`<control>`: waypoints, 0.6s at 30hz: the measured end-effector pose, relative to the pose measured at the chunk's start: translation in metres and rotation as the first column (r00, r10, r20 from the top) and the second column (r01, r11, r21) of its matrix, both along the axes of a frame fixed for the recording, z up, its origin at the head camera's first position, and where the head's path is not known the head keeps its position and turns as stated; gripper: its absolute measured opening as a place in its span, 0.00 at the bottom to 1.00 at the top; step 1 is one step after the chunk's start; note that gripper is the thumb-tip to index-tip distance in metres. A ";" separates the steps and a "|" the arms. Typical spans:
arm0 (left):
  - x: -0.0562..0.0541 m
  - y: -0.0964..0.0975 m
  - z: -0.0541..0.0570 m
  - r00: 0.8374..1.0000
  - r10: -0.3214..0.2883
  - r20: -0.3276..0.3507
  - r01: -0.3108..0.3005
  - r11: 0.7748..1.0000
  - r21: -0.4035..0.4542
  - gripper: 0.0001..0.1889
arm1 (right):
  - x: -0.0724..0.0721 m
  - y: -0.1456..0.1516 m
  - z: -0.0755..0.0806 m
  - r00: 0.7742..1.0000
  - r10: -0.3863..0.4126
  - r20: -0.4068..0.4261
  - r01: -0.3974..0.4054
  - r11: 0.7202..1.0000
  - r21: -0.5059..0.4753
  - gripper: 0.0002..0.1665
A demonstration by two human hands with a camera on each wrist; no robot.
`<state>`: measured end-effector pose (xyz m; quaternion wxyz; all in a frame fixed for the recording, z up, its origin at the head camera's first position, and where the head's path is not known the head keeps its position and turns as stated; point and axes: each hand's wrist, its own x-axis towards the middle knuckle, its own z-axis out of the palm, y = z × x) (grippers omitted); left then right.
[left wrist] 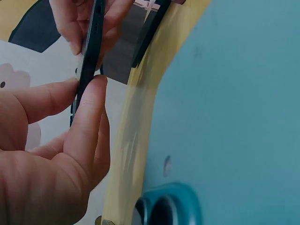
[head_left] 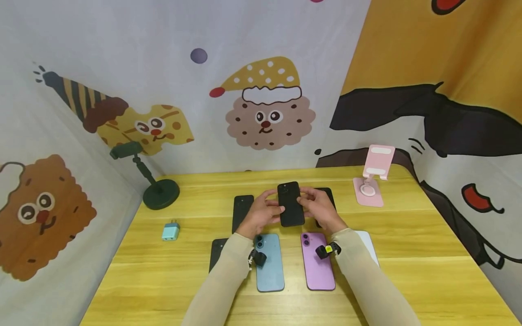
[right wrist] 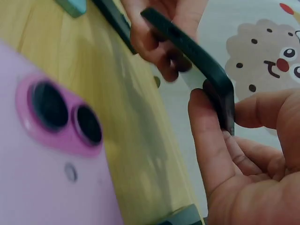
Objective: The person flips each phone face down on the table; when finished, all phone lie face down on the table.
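A black smartphone (head_left: 291, 208) is held up off the table between both hands, its camera side facing the head camera. My left hand (head_left: 262, 214) pinches its left edge between thumb and fingers; my right hand (head_left: 321, 209) pinches the right edge. Seen from its end in the left wrist view, the phone (left wrist: 92, 47) is a thin dark slab. Below the hands lie a blue phone (head_left: 271, 269) and a purple phone (head_left: 319, 271), both back up. Another black phone (head_left: 242, 209) lies by the left hand, and one more dark phone (head_left: 329, 195) is partly hidden behind the right.
A white phone (head_left: 368, 242) and a dark phone (head_left: 217, 249) are partly covered by the forearms. On the wooden table (head_left: 134, 280) stand a dark green stand (head_left: 161, 194) at back left, a pale blue charger plug (head_left: 171, 231), and a pink phone stand (head_left: 378, 165) at back right.
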<state>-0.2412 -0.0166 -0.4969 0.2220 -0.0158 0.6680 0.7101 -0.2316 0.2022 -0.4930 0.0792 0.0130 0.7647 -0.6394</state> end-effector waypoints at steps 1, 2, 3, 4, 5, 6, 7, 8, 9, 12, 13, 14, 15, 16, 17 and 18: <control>0.000 0.000 0.000 1.000 0.007 0.000 -0.007 1.000 -0.011 0.38 | -0.001 0.001 -0.002 1.000 0.010 0.000 -0.010 1.000 0.013 0.31; 0.000 0.000 0.000 1.000 0.012 -0.003 -0.012 1.000 -0.027 0.38 | -0.002 0.002 -0.003 1.000 0.020 0.000 -0.020 0.999 0.031 0.32; 0.000 0.000 -0.001 1.000 0.017 -0.006 -0.017 0.999 -0.043 0.38 | -0.003 0.003 -0.004 1.000 0.029 0.003 -0.029 0.998 0.050 0.33; 0.000 0.000 -0.001 1.000 0.021 -0.013 -0.022 0.998 -0.064 0.38 | -0.003 0.003 -0.004 0.999 0.035 0.007 -0.036 0.997 0.072 0.33; 0.001 0.001 -0.002 0.999 0.027 -0.020 -0.028 0.996 -0.083 0.37 | -0.004 0.003 -0.005 0.999 0.040 0.010 -0.040 0.994 0.098 0.33; 0.001 0.001 -0.002 0.999 0.032 -0.025 -0.035 0.994 -0.102 0.38 | -0.004 0.003 -0.006 0.999 0.043 0.015 -0.045 0.991 0.125 0.34; 0.001 0.001 -0.003 0.999 0.039 -0.035 -0.043 0.991 -0.125 0.37 | -0.005 0.003 -0.007 0.999 0.047 0.018 -0.050 0.987 0.150 0.34; 0.002 0.001 -0.003 0.998 0.043 -0.046 -0.049 0.988 -0.147 0.37 | -0.006 0.002 -0.007 0.998 0.051 0.022 -0.054 0.984 0.168 0.34; 0.002 0.001 -0.004 0.997 0.046 -0.054 -0.054 0.985 -0.164 0.37 | -0.006 0.002 -0.008 0.998 0.052 0.029 -0.057 0.981 0.183 0.34; 0.002 0.001 -0.003 0.997 0.040 -0.066 -0.052 0.977 -0.206 0.38 | -0.009 0.000 -0.011 0.997 0.059 0.047 -0.068 0.976 0.209 0.34; 0.002 0.001 -0.003 0.997 0.035 -0.068 -0.049 0.975 -0.215 0.38 | -0.009 0.000 -0.012 0.997 0.064 0.051 -0.073 0.974 0.213 0.33; 0.001 0.001 -0.003 0.997 0.030 -0.067 -0.044 0.975 -0.219 0.38 | -0.010 0.000 -0.012 0.996 0.068 0.057 -0.079 0.974 0.214 0.34; 0.001 0.001 -0.003 0.998 0.025 -0.065 -0.039 0.974 -0.222 0.39 | -0.011 0.000 -0.013 0.996 0.069 0.063 -0.081 0.972 0.219 0.34; 0.000 0.001 -0.003 0.998 0.020 -0.063 -0.034 0.974 -0.223 0.39 | -0.011 -0.001 -0.013 0.995 0.070 0.068 -0.083 0.972 0.218 0.34; 0.000 0.001 -0.003 0.998 0.018 -0.061 -0.031 0.974 -0.222 0.40 | -0.011 -0.001 -0.014 0.995 0.068 0.072 -0.083 0.972 0.219 0.34; 0.000 0.002 -0.004 0.998 0.017 -0.057 -0.030 0.975 -0.222 0.40 | -0.011 -0.001 -0.014 0.995 0.068 0.077 -0.083 0.972 0.218 0.34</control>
